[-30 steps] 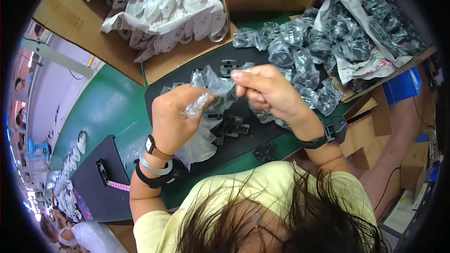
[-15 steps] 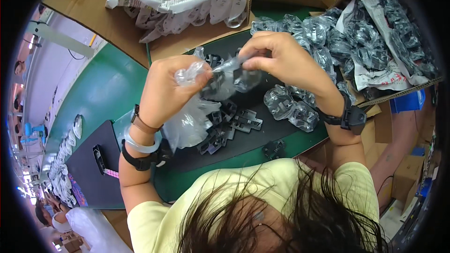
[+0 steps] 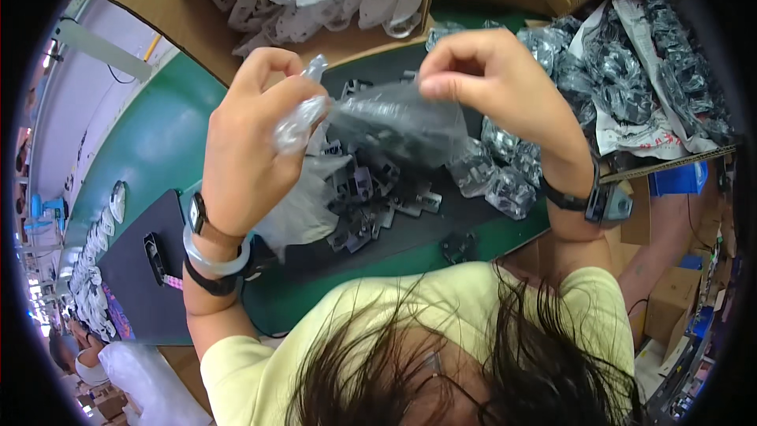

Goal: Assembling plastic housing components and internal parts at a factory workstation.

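Between my hands a clear plastic bag (image 3: 402,120) is stretched out, with a dark shape showing through it; whether that is inside or behind it I cannot tell. My left hand (image 3: 256,130) is closed around gathered plastic at the bag's left end. At the upper right, my right hand (image 3: 505,79) pinches the bag's other edge between thumb and fingers. Below the bag, a loose pile of dark and grey moulded parts (image 3: 367,197) lies on the black mat (image 3: 414,243). More clear plastic bags (image 3: 303,213) are heaped beside my left wrist.
White bagged parts fill a cardboard box (image 3: 162,12) at the back. Bagged dark parts (image 3: 505,177) lie to the right, beside a box of bagged dark pieces (image 3: 619,71). One dark part (image 3: 459,248) sits near the front edge. White parts (image 3: 91,276) line the far left.
My hands have moved apart, the left one leftward. The plastic between them went from a twisted strand to a wide, spread bag.
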Tool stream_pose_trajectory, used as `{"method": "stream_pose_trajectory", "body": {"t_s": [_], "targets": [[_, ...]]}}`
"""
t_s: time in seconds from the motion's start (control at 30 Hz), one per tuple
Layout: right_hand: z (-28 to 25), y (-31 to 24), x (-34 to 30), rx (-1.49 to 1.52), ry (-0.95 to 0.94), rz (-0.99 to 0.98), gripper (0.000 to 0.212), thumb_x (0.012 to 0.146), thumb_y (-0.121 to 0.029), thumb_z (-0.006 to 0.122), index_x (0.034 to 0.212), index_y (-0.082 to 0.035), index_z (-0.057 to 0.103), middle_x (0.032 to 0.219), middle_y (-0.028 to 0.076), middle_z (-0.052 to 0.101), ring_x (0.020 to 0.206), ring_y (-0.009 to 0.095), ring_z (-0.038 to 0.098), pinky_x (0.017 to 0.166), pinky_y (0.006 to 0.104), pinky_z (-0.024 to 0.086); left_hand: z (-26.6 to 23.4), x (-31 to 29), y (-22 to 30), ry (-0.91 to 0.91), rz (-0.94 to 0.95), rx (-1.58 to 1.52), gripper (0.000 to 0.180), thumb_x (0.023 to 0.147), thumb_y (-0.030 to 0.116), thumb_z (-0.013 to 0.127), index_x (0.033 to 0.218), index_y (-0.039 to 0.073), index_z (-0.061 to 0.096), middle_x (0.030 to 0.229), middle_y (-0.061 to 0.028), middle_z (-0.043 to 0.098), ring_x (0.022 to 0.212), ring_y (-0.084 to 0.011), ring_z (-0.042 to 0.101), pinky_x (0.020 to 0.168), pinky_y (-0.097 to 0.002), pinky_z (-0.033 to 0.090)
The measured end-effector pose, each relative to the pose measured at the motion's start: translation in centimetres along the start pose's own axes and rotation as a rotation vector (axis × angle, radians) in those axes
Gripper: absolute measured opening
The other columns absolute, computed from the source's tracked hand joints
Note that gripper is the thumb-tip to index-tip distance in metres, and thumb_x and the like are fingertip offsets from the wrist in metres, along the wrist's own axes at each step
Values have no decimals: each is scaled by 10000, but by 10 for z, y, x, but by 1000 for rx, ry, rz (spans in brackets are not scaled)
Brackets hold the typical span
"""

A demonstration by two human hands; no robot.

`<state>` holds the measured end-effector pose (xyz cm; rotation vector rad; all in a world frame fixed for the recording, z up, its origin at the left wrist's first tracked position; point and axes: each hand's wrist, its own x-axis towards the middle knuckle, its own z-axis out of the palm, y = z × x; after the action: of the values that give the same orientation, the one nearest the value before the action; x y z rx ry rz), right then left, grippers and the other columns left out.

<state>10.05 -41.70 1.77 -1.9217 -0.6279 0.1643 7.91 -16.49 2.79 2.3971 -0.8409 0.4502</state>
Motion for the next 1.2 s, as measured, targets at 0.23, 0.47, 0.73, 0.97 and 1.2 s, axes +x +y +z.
{"method": "stream_pose_trajectory", "body": {"t_s": [0.23,0.47,0.73,0.97,1.2], "targets": [[2,-12,-1,166,250,-55,83,824,-71,648,865,-1,633,765,-11,612,637,30,523,569,171,426,-8,11,2,58,64,-512,91,803,50,605,861,-5,562,995,-110,598,908,-206,578,799,-290,442],[9,23,-72,-312,-5,51,615,698,-26,698,1271,-63,477,1148,116,572,1076,256,546,882,347,454,8,-18,-26,348,-229,-494,116,762,34,496,833,-36,555,779,-59,570,683,-111,494,612,-228,380],[20,72,-81,-613,236,158,450,657,-10,731,1064,-25,543,1008,110,596,844,257,603,757,330,477,17,-21,-22,105,-173,-694,258,746,111,558,571,15,394,567,-26,364,551,-106,320,497,-276,253],[32,21,-57,541,190,188,273,716,-86,773,879,-10,568,788,-23,551,696,37,504,625,189,449,47,6,18,-161,-87,-376,542,688,156,760,1165,90,511,1037,-140,613,790,-318,614,671,-353,486],[31,31,-52,769,468,6,174,855,-177,653,924,-27,597,801,0,597,660,43,548,520,184,459,63,6,-1,-20,90,-410,272,606,-51,653,856,43,600,796,-109,637,720,-297,629,647,-322,494]]}}
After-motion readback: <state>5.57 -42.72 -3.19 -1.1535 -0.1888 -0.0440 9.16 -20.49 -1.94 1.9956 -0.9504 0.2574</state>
